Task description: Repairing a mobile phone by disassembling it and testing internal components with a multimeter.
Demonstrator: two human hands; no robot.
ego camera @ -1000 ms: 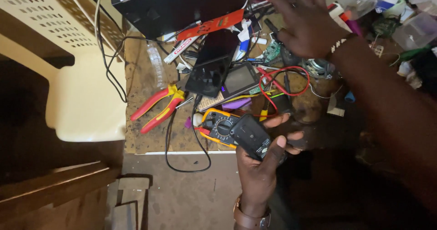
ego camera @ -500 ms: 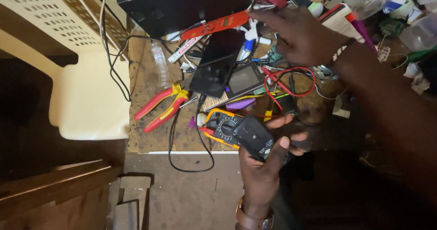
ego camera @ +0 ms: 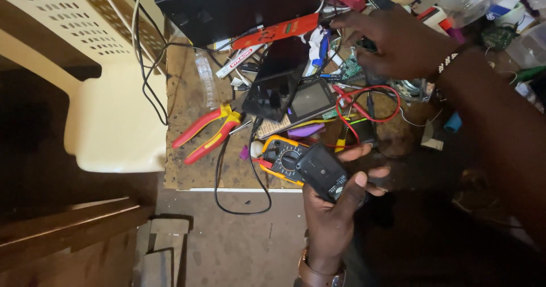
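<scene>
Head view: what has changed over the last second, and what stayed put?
The right hand moved from the top of the clutter down and rightward, and now hovers over the red wires. The left hand kept its grip on the small black device. The pliers, multimeter and phones lie unmoved.

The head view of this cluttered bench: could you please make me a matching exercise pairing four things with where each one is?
Things:
1. small black device
2. red and yellow pliers
3. multimeter
4. right hand

Places:
A. lying at the left of the board, handles pointing left
B. held in the left hand
C. reaching into the clutter at the top of the bench
D. on the board near its front edge, partly under the held device

Pairs: 1-B, 2-A, 3-D, 4-C
</scene>
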